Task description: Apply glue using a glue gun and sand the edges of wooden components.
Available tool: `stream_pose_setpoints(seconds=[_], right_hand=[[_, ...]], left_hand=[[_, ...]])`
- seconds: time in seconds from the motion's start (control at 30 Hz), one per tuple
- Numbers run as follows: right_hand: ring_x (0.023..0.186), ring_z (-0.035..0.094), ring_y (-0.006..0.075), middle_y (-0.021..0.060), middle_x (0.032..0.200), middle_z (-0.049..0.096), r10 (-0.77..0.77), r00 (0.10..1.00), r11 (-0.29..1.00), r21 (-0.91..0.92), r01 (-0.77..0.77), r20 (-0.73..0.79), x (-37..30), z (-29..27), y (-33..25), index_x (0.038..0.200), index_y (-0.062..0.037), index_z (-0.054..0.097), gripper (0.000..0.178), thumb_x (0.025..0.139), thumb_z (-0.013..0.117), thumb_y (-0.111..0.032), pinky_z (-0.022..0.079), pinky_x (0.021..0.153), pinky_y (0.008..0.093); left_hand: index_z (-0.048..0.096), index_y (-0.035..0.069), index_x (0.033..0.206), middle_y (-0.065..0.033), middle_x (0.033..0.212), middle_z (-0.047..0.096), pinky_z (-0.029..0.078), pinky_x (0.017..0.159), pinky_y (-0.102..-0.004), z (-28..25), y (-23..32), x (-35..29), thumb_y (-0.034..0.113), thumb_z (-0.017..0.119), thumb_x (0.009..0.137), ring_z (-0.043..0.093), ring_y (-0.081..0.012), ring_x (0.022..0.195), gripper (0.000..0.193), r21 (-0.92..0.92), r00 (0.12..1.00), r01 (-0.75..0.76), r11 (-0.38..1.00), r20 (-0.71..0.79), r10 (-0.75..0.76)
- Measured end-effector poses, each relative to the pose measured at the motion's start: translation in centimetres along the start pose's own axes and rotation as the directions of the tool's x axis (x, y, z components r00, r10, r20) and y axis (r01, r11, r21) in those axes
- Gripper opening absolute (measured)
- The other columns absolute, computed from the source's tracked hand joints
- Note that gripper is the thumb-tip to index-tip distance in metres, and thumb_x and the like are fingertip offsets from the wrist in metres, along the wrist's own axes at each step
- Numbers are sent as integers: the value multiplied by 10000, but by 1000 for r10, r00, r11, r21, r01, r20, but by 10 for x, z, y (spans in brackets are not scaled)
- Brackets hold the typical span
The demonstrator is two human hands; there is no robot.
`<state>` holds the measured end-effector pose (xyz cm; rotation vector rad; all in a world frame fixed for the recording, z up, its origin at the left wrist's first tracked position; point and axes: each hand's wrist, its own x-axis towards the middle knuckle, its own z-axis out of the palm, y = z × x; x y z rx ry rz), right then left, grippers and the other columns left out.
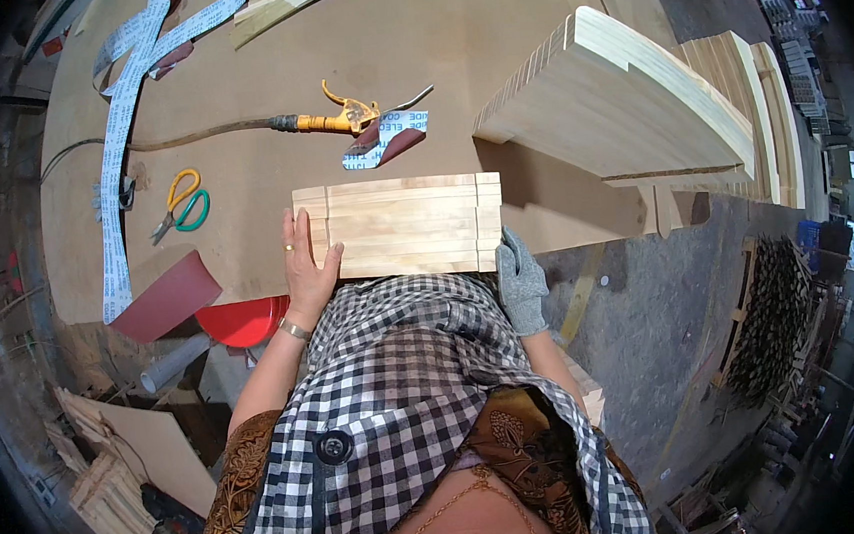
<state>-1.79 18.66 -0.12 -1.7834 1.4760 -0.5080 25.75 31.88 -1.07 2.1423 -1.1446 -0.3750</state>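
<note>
A row of pale wooden slats (404, 227), lying side by side as a block, sits at the near edge of the brown table in front of my body. My bare left hand (304, 262) holds its left end, fingers along the end and thumb over the top near the front corner. At the opposite end, my right hand (521, 285) in a grey knit glove presses against the slats' near right corner; its fingers are partly hidden. Beyond the slats lie a yellow air blow gun (340, 119) with a bent nozzle and a folded piece of sandpaper (387, 140).
Scissors (181, 201) with yellow and green handles lie left, beside a long printed strip (125, 120) and a maroon sandpaper sheet (166, 296). Curved wooden panels (625, 101) stand at the right. A red basin (241, 322) is below the table's left edge.
</note>
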Motion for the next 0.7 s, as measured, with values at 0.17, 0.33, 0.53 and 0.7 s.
stream_pose_setpoints(seconds=[0.17,0.33,0.53,0.7], right_hand=[[989,578,321,198,1086,586,-36,999,998,42,37,-35,-6,2,5,1134,-7,555,357,884,503,-255,450,850,367],[982,581,316,194,1085,588,-28,998,1000,4,28,-50,-3,2,-1,1143,-17,552,346,888,501,-246,456,840,360],[815,618,319,175,926,634,205,953,976,117,-182,-222,-36,-7,-8,995,-26,624,266,885,493,-230,477,710,377],[804,631,287,184,868,627,55,985,997,-57,-46,163,-46,5,0,881,-44,648,284,837,543,-303,477,700,385]], left_hand=[[310,48,1340,-221,1404,223,268,1017,-443,2,-5,-4,272,640,773,232,-383,1290,693,88,995,-99,991,5,99],[339,73,1334,-189,1419,216,202,1019,-501,-2,-5,-1,355,621,776,205,-388,1300,686,251,975,-222,942,68,212],[375,104,1318,-174,1418,231,179,1006,-542,-12,3,11,355,618,773,200,-374,1303,647,345,947,-312,885,189,260],[364,139,1327,-150,1431,211,158,1008,-582,-12,17,65,392,659,726,153,-379,1316,716,156,843,-503,850,307,442]])
